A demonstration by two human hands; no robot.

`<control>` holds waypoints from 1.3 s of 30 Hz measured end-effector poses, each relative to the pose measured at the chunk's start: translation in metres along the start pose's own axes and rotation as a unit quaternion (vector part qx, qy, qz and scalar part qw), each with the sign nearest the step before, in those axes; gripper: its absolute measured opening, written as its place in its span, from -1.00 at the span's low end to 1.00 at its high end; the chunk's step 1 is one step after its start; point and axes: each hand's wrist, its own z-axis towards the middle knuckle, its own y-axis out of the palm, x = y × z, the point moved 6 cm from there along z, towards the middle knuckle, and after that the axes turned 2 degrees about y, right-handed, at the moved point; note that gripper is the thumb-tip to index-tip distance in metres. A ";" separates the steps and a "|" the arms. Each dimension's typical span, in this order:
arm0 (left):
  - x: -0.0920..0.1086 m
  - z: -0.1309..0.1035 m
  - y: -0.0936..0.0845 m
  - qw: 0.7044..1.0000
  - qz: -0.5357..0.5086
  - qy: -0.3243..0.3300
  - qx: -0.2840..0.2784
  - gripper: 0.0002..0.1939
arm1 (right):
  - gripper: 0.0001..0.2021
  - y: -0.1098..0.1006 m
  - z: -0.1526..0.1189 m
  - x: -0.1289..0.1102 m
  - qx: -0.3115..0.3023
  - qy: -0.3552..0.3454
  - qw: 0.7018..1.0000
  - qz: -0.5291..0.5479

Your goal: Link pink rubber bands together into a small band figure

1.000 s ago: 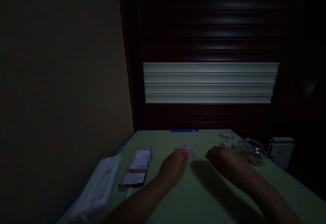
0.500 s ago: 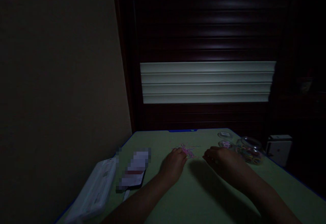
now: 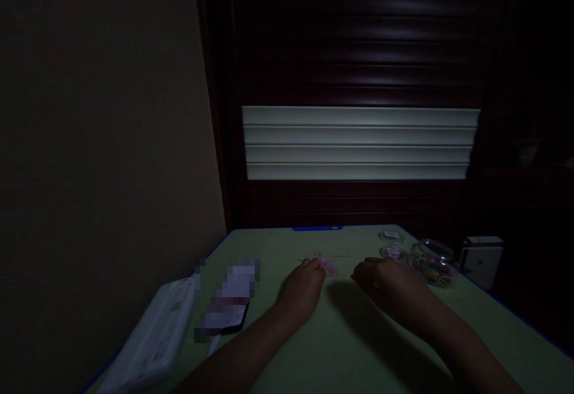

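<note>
In the dim light, a small loose pile of pink and pale thin strands [image 3: 329, 265], perhaps rubber bands, lies in the middle of the table. My left hand [image 3: 307, 283] rests on the table at the near left side of this pile, its fingers curled down and touching it; what is under the fingertips is hidden. To the right of the pile, my right hand [image 3: 384, 280] is held just over the table with fingers bent and drawn together. Anything between those fingertips is too dark and small to make out.
A clear round jar [image 3: 433, 262] of colourful bands stands at the right, beside a small dish [image 3: 393, 253] of pink pieces and a clear lid [image 3: 391, 237]. On the left lie a phone-like object [image 3: 231, 298], blurred out, and a long white case [image 3: 150, 331]. The green table [image 3: 269, 238] has blue edges.
The strands in the pile have shifted slightly beside my left fingertips. Both hands stay nearly in place, and the whole view has moved a little.
</note>
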 end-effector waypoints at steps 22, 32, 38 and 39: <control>0.012 -0.006 -0.016 0.998 0.020 0.043 0.034 -0.81 | -0.76 0.002 0.000 0.000 -0.007 0.017 1.000 -0.001; 0.030 -0.011 -0.029 0.980 0.081 0.143 0.110 -0.79 | -0.77 0.000 0.002 0.002 0.045 0.004 0.999 0.029; 0.037 -0.015 -0.034 0.968 0.100 0.183 0.142 -0.82 | -0.79 0.002 0.003 0.002 0.037 -0.001 0.999 0.036; 0.037 -0.015 -0.035 0.967 0.101 0.184 0.141 -0.81 | -0.80 0.004 0.003 0.002 0.035 -0.003 0.999 0.035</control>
